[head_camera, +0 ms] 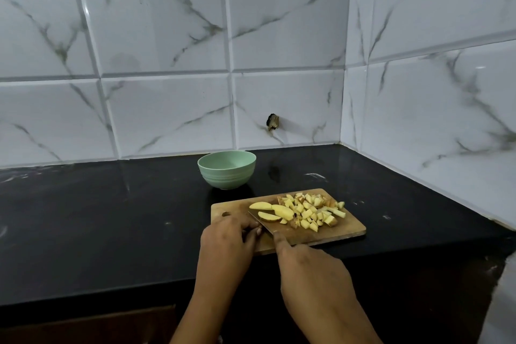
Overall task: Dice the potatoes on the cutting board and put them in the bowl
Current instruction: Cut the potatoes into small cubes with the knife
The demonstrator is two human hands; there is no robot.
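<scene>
A wooden cutting board (343, 230) lies on the black counter. On it sit three potato wedges (282, 211) and, to their right, a heap of diced potato pieces (312, 211). My right hand (310, 268) grips a knife (261, 222) with the forefinger along its spine; the blade lies across the board's left part, tip toward the back left. My left hand (227, 237) rests with curled fingers on the board's left end, against the blade; whether it holds a potato piece is hidden. A pale green bowl (226, 169) stands behind the board; no potato shows in it.
The black counter (111, 218) stretches to the left and ends at a tiled corner on the right. White marble-look tiles cover the back wall (167, 64) and right wall. A small dark hole (273, 121) marks the back wall above the counter.
</scene>
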